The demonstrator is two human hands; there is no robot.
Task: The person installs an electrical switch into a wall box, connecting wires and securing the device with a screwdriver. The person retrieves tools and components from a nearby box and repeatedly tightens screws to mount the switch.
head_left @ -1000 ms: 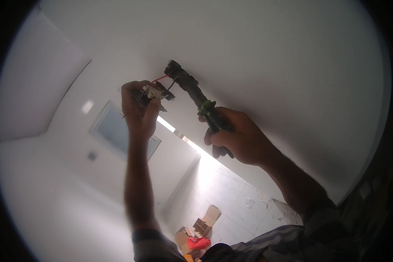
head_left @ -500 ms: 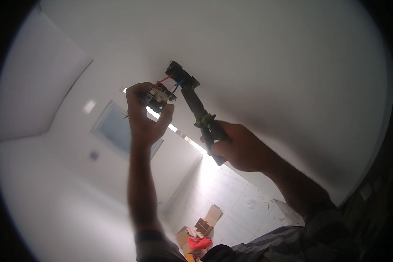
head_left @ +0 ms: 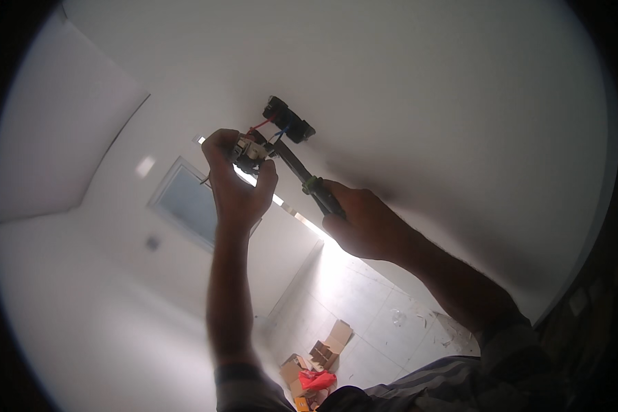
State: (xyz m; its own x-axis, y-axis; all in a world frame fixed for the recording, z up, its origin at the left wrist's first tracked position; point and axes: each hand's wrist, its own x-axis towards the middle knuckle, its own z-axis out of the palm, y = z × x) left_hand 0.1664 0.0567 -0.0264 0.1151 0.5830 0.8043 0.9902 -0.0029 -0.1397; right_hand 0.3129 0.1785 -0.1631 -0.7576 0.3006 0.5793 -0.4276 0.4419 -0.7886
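My left hand (head_left: pixel 235 189) is closed on a pale electrical fitting (head_left: pixel 250 152), probably a socket or switch insert, held between thumb and fingers. Red and blue wires (head_left: pixel 263 124) run from it to a dark box (head_left: pixel 288 119) in the white wall. Wrapped around the grip of a long dark hand tool with green parts (head_left: pixel 296 169) is my right hand (head_left: pixel 367 218). The tool's far end meets or overlaps the fitting's edge just below the wires; whether it touches is unclear. Its exact kind cannot be made out.
The white wall (head_left: pixel 432 103) spreads behind both hands. Far below, open cardboard boxes (head_left: pixel 331 343) and a red plastic bag (head_left: pixel 316 380) lie on the tiled floor (head_left: pixel 371 312). A framed pane (head_left: pixel 185 204) shows at the left.
My right hand has shifted slightly up and left. The tool has turned, and its tip has moved from beside the wall box to the fitting. My left hand keeps its hold.
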